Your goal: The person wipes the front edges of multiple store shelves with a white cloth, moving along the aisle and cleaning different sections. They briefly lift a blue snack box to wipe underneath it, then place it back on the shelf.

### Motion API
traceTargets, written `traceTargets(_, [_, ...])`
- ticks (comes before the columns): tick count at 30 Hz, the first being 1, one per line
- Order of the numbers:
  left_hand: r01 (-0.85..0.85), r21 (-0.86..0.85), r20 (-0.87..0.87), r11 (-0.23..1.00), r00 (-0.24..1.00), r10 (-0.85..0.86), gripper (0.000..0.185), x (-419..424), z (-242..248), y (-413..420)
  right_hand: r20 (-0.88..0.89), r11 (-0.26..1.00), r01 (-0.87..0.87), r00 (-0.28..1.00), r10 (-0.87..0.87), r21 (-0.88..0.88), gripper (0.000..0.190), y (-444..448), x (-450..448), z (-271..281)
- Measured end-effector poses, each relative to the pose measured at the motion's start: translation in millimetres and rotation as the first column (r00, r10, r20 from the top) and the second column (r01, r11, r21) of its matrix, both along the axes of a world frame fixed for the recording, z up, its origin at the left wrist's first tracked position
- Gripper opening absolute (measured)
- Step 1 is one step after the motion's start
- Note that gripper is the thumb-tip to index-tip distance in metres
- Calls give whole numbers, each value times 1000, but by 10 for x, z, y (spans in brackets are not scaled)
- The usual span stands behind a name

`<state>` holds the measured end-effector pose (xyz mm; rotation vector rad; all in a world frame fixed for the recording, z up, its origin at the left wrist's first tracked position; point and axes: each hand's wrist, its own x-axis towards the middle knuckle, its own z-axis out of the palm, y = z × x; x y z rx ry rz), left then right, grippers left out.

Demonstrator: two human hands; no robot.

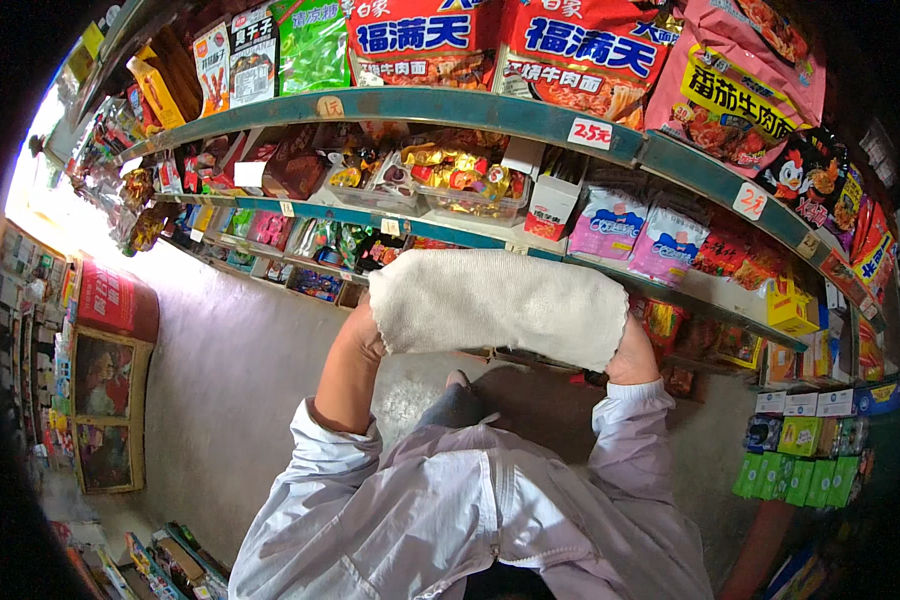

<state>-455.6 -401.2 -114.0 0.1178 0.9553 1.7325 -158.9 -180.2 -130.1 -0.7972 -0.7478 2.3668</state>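
A cream-white knitted cloth (495, 304) with scalloped edges is stretched crosswise in front of me, level with the lower shelves. My left hand (373, 330) goes into or behind its left end; only the wrist and heel of the hand show. At the right end, my right hand (628, 351) is covered in the same way, with the wrist bare below the cloth. The fabric hides all the fingers, so their grip cannot be seen. Light-coloured jacket sleeves cover my forearms, the left one pushed up higher.
Shop shelves (450, 105) curve across the front, holding noodle packets (424, 45), a clear tub of gold-wrapped sweets (472, 180) and pink-and-white packets (607, 221). A glass-fronted cabinet (105, 375) stands at left. Green boxes (799, 480) are stacked at right. Below is grey floor (225, 360).
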Motion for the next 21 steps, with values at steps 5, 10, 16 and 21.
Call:
traceTargets(5, [-5,56,143,998,990,-3,41,-43,-108,-89,-183,1000,-20,983,19,-2,52,-12,-11,-28])
traceTargets(10, [7,32,256,999,967,-15,41,-166,-101,-27,-50,993,55,998,-50,109,82,-306,-62,118])
traceTargets(16, [-27,-44,167,999,985,34,64,-270,-40,132,411,788,-273,911,28,552,59,-335,-122,437])
traceTargets(21, [4,-32,-404,999,915,-17,83,-455,162,81,372,668,-238,926,-62,705,62,-409,-400,759])
